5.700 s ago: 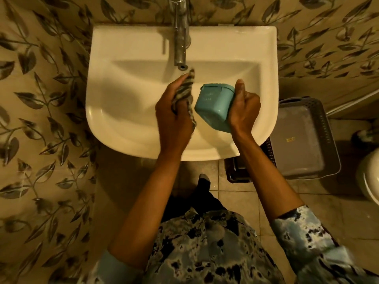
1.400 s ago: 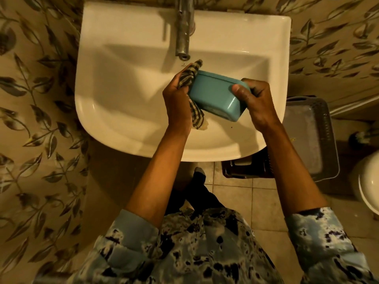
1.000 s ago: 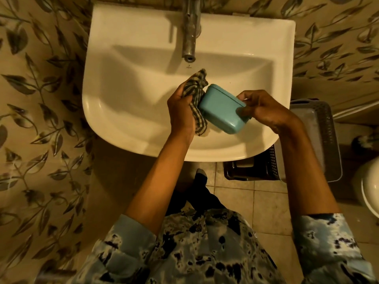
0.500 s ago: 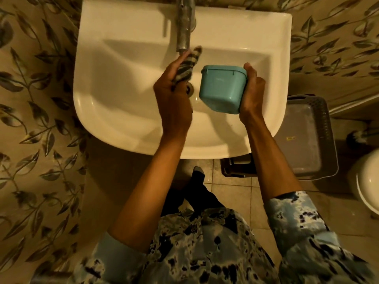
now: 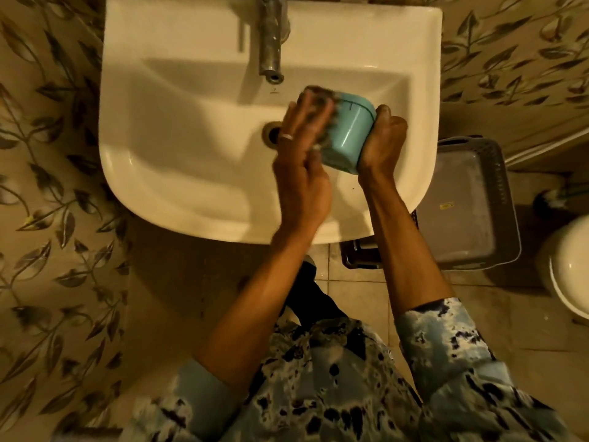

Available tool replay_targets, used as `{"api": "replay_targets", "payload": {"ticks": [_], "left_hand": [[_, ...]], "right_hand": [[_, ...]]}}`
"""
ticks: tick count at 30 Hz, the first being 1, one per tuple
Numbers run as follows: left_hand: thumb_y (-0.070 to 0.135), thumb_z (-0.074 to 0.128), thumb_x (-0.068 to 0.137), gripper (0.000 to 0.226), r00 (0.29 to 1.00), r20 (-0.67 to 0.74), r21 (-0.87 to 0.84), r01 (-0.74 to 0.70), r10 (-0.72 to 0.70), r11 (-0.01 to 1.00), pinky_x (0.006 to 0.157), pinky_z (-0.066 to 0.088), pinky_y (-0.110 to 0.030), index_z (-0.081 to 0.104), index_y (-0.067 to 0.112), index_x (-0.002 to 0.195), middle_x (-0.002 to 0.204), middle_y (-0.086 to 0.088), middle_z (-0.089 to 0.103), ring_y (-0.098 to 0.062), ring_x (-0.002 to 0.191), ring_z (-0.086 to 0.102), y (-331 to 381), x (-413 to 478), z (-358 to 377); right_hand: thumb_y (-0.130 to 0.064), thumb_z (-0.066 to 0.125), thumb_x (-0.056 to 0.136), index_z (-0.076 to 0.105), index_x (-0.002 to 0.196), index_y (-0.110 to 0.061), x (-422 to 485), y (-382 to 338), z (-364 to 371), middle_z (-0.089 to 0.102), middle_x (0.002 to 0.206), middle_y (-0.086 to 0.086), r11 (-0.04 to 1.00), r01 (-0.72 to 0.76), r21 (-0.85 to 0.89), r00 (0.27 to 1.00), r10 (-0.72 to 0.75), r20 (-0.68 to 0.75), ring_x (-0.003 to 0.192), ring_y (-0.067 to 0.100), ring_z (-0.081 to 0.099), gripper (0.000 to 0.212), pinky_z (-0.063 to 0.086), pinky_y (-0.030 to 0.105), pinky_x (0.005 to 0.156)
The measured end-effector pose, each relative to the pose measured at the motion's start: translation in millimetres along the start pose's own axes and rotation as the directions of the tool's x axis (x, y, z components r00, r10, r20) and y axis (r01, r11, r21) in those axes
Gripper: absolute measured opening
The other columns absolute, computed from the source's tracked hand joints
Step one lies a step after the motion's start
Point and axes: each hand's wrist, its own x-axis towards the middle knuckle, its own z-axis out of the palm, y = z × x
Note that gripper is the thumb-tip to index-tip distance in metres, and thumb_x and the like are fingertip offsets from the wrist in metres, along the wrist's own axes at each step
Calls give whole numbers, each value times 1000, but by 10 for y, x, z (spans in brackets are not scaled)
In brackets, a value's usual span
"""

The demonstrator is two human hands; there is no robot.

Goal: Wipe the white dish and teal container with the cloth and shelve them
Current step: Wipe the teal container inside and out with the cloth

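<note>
Wiping teal container (image 5: 347, 132), clamped in right hand (image 5: 382, 138), with cloth (image 5: 318, 100) under pressing left hand (image 5: 302, 145); next, shelving.

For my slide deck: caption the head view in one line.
Over a white sink, the left hand rubs a cloth on the teal container held by the right hand.

I see a teal container (image 5: 349, 135), a dark checked cloth (image 5: 322, 100), a white sink (image 5: 191, 154), leaf-patterned beige wall tiles (image 5: 47, 154), a grey basket (image 5: 471, 205), blue-and-black mottled sleeves (image 5: 446, 346)
</note>
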Motion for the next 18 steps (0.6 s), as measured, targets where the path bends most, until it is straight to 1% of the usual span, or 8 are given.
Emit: {"api": "replay_targets", "payload": {"ticks": [2,4,7,10,12,15,16,18], "left_hand": [[-8,32,84,52,993,101,61,-71,65,996,118,28,-41,55,5,129,145,-15,44,-28,142,28,92,-185,77],[-4,32,84,52,973,203,105,-134,111,985,117,26,-48,54,5,130,146,-14,44,-28,143,24,134,-296,92],[-11,32,86,53,982,169,-39,94,-86,995,108,39,-21,49,4,134,148,-17,39,-28,142,29,17,65,-12],[-7,33,83,55,967,75,-100,250,-244,963,107,44,-34,50,7,134,146,-14,44,-25,138,37,-4,233,-46],[-11,32,84,56,978,78,-73,198,-192,977,108,43,-36,50,6,134,147,-14,42,-27,139,35,154,97,17],[-11,34,82,55,985,172,34,-29,22,999,116,30,-47,52,4,131,146,-15,42,-29,141,31,254,-127,90],[-10,34,83,52,983,184,22,-11,7,1000,114,34,-42,53,3,130,145,-15,44,-28,139,35,180,-84,84],[-4,37,86,45,962,190,-63,211,-196,975,103,47,-29,57,2,126,138,-15,48,-22,127,48,8,162,16]], "right_hand": [[-24,41,88,36,47,-20,38,-9,-31,42,51,-2,998,33,47,999,-31,-42,54,21,43,42,37,37,56],[-22,42,89,36,46,-20,51,-28,-88,41,49,-4,998,62,8,998,-61,-6,51,16,43,44,37,35,56],[-23,45,88,34,45,-20,66,-17,-106,40,49,-5,994,82,-75,997,-81,12,51,14,42,44,34,31,55],[-21,47,85,32,44,-21,36,-6,-60,38,47,-6,988,110,-109,994,-110,4,49,12,39,44,32,30,53],[-24,46,85,30,44,-22,5,-29,-44,35,46,-7,982,136,-128,990,-139,-8,45,8,34,44,28,29,53],[-19,46,94,32,48,-27,-41,-11,-55,39,50,-8,974,168,-154,985,-174,-22,48,3,36,49,33,28,56],[-19,46,92,32,47,-27,-51,21,-63,40,49,-4,969,186,-165,982,-191,-12,48,7,38,48,34,31,56],[-23,45,83,29,43,-25,-83,59,-87,39,46,1,962,204,-181,979,-203,21,46,12,36,43,31,33,51]]}}
